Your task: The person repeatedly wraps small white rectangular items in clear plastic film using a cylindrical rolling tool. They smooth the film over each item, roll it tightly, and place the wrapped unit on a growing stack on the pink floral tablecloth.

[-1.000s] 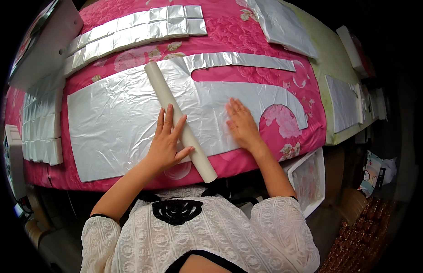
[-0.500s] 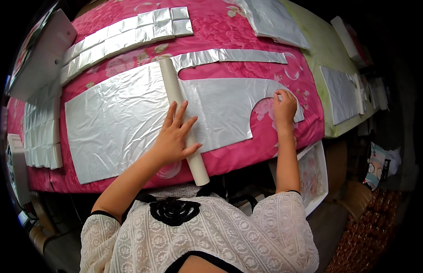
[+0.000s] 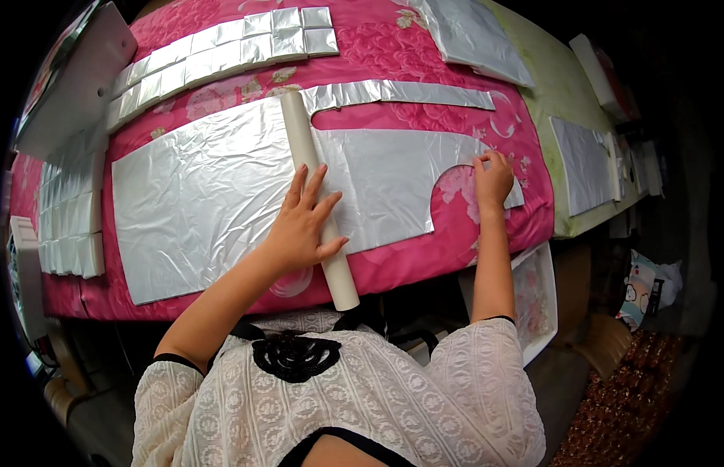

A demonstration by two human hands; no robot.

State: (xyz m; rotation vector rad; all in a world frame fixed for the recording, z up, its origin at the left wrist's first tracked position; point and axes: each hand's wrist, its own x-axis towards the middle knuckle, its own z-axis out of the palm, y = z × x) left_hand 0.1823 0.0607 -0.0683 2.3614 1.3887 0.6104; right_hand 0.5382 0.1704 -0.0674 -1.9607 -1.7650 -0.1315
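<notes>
Though it slants left, the tube points forward.

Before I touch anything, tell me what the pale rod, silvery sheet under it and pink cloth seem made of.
Pale rod: perhaps plastic or cardboard; smooth, matte, evenly coloured. Silvery sheet: probably thin plastic film, glossy, judging by creases and highlights. Pink cloth: apparently fabric, faintly shiny, given its printed flowers and wrinkles.

1 wht tube, 2 far pkt rows.
</notes>
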